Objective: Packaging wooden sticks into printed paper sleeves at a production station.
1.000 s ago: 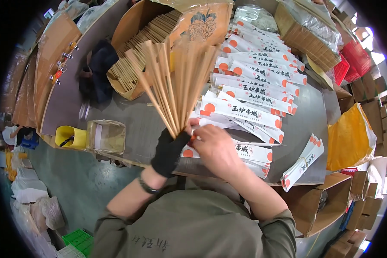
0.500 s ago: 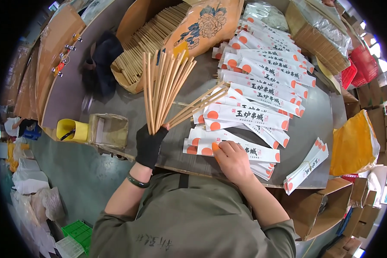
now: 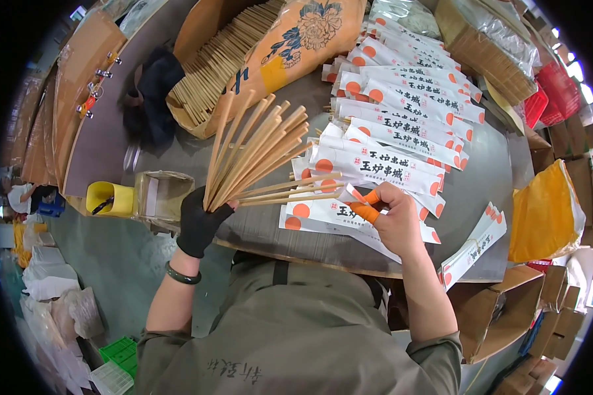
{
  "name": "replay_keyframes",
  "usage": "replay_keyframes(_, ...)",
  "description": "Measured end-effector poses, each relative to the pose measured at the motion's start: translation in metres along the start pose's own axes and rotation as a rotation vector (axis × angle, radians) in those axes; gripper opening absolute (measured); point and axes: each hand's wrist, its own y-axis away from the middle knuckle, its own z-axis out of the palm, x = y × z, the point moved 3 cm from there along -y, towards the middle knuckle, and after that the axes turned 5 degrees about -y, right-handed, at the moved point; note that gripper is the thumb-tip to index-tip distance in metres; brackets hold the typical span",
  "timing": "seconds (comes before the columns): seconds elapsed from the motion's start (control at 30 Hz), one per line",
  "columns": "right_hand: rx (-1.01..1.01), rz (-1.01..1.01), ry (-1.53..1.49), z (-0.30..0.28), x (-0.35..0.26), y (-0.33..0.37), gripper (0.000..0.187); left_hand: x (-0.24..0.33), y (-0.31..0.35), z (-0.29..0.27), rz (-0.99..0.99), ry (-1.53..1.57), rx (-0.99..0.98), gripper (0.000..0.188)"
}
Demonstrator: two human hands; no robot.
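Note:
My left hand [image 3: 201, 222], in a black fingerless glove, is closed round the lower ends of a fan of wooden chopsticks [image 3: 254, 158]. A few of these sticks splay out to the right, away from the rest. My right hand [image 3: 398, 217], with orange covers on its fingertips, pinches a white paper chopstick sleeve [image 3: 351, 193]. The sleeve's end is at the tips of the splayed sticks; whether they are inside it I cannot tell. Beneath it lie loose flat paper sleeves [image 3: 303, 217] with orange dots. Just beyond is a long heap of sleeved chopsticks [image 3: 402, 135].
An open brown bag of chopsticks [image 3: 221, 66] lies at the back. A tied bundle of sleeves [image 3: 473, 247] is at the right table edge, near a yellow bag [image 3: 547, 210]. On the left are a yellow cup [image 3: 110, 199], a small box [image 3: 165, 174] and dark cloth [image 3: 155, 92].
My right hand has lifted a paper sleeve off the stack and brought it to the splayed sticks' tips. My left hand has moved slightly left and down, tilting the chopsticks rightward.

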Motion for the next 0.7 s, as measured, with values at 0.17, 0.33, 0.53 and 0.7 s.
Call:
replay_keyframes(0.17,-0.079,-0.088,0.184,-0.006,-0.003,0.007,0.011,-0.004,-0.008,-0.015,0.172,-0.18,-0.074,0.038)
replay_keyframes(0.33,0.023,-0.71,0.574,0.023,-0.024,0.004,0.022,0.003,-0.011,0.027,0.175,0.081,-0.096,0.039)
replay_keyframes(0.53,0.084,-0.906,0.763,0.035,-0.033,-0.032,0.03,0.045,-0.024,0.096,-0.086,0.481,0.018,0.027)
replay_keyframes(0.7,-0.039,-0.451,1.074,-0.021,0.013,-0.046,0.061,-0.021,-0.012,0.084,-0.172,0.314,-0.095,0.027)
